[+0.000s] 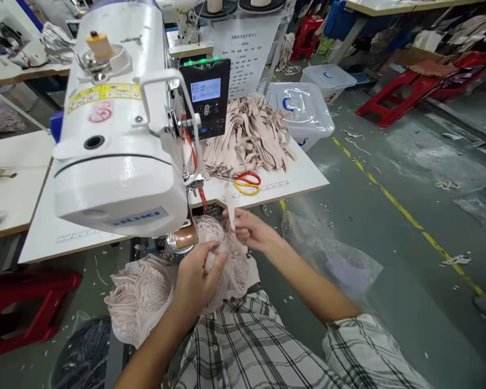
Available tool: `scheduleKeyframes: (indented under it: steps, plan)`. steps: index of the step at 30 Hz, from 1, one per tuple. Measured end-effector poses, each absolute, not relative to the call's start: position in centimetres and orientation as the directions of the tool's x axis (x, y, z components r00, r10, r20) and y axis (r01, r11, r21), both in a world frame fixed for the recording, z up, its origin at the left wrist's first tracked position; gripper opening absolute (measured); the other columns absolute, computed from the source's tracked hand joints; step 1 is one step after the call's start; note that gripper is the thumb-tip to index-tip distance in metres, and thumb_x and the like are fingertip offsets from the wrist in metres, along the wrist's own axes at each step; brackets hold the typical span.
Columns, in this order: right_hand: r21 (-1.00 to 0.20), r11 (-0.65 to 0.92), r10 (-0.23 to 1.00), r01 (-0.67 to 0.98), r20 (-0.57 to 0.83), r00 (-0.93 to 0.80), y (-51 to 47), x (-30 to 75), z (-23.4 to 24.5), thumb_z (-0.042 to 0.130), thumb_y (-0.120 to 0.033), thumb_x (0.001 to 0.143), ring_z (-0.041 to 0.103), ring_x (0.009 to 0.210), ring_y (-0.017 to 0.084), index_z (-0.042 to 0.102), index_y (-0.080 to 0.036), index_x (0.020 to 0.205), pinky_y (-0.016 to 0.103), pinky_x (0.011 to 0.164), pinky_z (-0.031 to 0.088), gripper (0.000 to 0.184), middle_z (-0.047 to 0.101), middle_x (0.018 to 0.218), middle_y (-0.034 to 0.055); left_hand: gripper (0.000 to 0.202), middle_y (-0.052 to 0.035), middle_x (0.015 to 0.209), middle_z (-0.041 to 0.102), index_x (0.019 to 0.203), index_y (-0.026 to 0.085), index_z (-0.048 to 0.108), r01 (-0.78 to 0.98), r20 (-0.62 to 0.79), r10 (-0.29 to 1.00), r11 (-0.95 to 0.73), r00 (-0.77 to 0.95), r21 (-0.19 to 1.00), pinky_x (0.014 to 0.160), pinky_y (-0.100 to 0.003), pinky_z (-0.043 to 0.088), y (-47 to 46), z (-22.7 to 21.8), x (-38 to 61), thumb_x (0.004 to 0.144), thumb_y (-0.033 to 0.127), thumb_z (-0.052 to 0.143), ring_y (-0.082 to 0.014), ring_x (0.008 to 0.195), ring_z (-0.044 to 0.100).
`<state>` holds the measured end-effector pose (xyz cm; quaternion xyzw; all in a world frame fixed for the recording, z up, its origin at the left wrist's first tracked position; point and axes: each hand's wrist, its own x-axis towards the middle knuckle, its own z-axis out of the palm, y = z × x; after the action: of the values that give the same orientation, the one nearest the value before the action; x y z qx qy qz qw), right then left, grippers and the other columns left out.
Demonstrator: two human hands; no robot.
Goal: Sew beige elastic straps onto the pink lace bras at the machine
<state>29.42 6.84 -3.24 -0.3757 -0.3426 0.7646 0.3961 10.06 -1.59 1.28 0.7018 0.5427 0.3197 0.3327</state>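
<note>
A pale pink lace bra (238, 267) lies over my lap, just in front of the sewing machine (121, 183). My left hand (200, 273) is closed on its sheer edge, thumb and fingers pinching the fabric. My right hand (249, 229) pinches a light pink strap (230, 202), whose free end rises toward the table edge. Behind the hands, part of the lace cup sits by the machine's needle area. More lace bras (143, 294) are stacked to the left of my left forearm.
On the white table (308, 175) lies a heap of beige straps (251, 135), with red-and-yellow-handled scissors (247, 182) before it. A lit control panel (206, 97) stands beside the machine. Clear plastic boxes (299, 108) are behind; red stools (413, 89) stand right and left.
</note>
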Motion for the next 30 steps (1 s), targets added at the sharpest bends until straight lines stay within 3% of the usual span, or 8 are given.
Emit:
scheduleKeyframes:
  steps: [4, 7, 10, 14, 17, 19, 24, 30]
  plan:
    - [-0.857, -0.382, 0.868, -0.346, -0.205, -0.452, 2.3, 27.8, -3.7, 0.08, -0.029, 0.073, 0.053, 0.06, 0.006, 0.071, -0.018, 0.089, 0.016, 0.053, 0.044, 0.022, 0.065, 0.076, -0.0008, 0.028, -0.0031, 0.078, 0.069, 0.087, 0.016, 0.069, 0.575, 0.018, 0.964, -0.174, 0.267, 0.8, 0.064, -0.026, 0.043, -1.6, 1.0, 10.3, 0.097, 0.036, 0.052, -0.0153, 0.069, 0.061]
    - [-0.804, -0.482, 0.834, -0.348, -0.298, -0.465, 2.0, 27.9, -3.4, 0.08, -0.039, 0.075, 0.049, 0.057, 0.006, 0.074, -0.018, 0.091, 0.017, 0.051, 0.041, 0.027, 0.058, 0.065, -0.0029, 0.039, -0.0008, 0.066, 0.063, 0.074, 0.016, 0.064, 0.485, -0.009, 0.945, -0.159, 0.327, 0.86, 0.059, -0.023, 0.04, -2.0, 1.1, 10.4, 0.101, 0.034, 0.044, -0.0125, 0.061, 0.056]
    - [-0.729, -0.566, 0.808, -0.386, -0.398, -0.434, 3.7, 27.5, -2.6, 0.082, -0.043, 0.072, 0.04, 0.046, 0.003, 0.074, -0.019, 0.09, 0.015, 0.043, 0.035, 0.031, 0.047, 0.053, -0.0072, 0.032, -0.001, 0.077, 0.07, 0.086, 0.018, 0.07, 0.446, 0.051, 0.933, -0.217, 0.356, 0.868, 0.066, -0.021, 0.044, -2.0, 1.6, 9.9, 0.101, 0.031, 0.044, -0.0123, 0.069, 0.061]
    - [-0.827, -0.424, 0.895, -0.37, -0.319, -0.311, 6.0, 26.2, -1.6, 0.086, -0.041, 0.066, 0.052, 0.051, 0.005, 0.073, -0.021, 0.086, 0.016, 0.048, 0.044, 0.03, 0.061, 0.062, -0.0039, 0.032, -0.0042, 0.087, 0.072, 0.119, 0.02, 0.067, 0.755, 0.273, 0.939, -0.331, 0.207, 0.566, 0.062, -0.022, 0.041, -1.5, 1.4, 7.7, 0.101, 0.028, 0.043, -0.0137, 0.071, 0.063]
    - [-0.93, -0.298, 0.908, -0.215, -0.206, -0.365, 7.1, 25.0, -1.3, 0.079, -0.047, 0.075, 0.061, 0.059, 0.01, 0.072, -0.02, 0.082, 0.02, 0.055, 0.05, 0.029, 0.067, 0.066, 0.0004, 0.033, -0.0033, 0.07, 0.067, 0.115, 0.02, 0.07, 0.934, 0.34, 0.934, -0.214, 0.11, 0.285, 0.052, -0.024, 0.031, -1.3, 0.9, 6.4, 0.101, 0.03, 0.043, -0.0132, 0.059, 0.058]
    - [-0.974, -0.196, 0.915, -0.113, -0.14, -0.377, 7.7, 24.4, -1.2, 0.073, -0.049, 0.08, 0.063, 0.06, 0.012, 0.07, -0.019, 0.08, 0.022, 0.057, 0.051, 0.029, 0.068, 0.064, 0.0013, 0.032, -0.0028, 0.065, 0.066, 0.113, 0.02, 0.073, 0.958, 0.344, 0.934, -0.183, 0.099, 0.221, 0.05, -0.025, 0.028, -1.3, 0.9, 6.1, 0.1, 0.031, 0.045, -0.0132, 0.056, 0.057]
    - [-0.987, 0.117, 0.942, 0.11, 0.075, -0.326, 9.0, 23.2, -0.9, 0.064, -0.038, 0.087, 0.055, 0.057, 0.012, 0.068, -0.021, 0.077, 0.026, 0.061, 0.047, 0.021, 0.058, 0.061, -0.002, 0.036, -0.0036, 0.076, 0.074, 0.128, 0.022, 0.066, 0.897, 0.184, 0.977, -0.175, 0.107, 0.406, 0.054, -0.023, 0.038, -1.5, 1.9, 5.0, 0.099, 0.032, 0.048, -0.0139, 0.058, 0.062]
    - [-0.897, 0.341, 0.913, 0.281, 0.246, -0.325, 10.5, 21.7, -0.3, 0.062, -0.027, 0.084, 0.06, 0.095, 0.022, 0.067, -0.02, 0.077, 0.036, 0.089, 0.047, 0.012, 0.063, 0.098, 0.0052, 0.044, -0.0055, 0.094, 0.075, 0.142, 0.025, 0.053, 0.714, -0.028, 0.983, -0.112, 0.182, 0.691, 0.073, -0.026, 0.053, -1.3, 1.9, 3.0, 0.099, 0.034, 0.049, -0.0189, 0.08, 0.07]
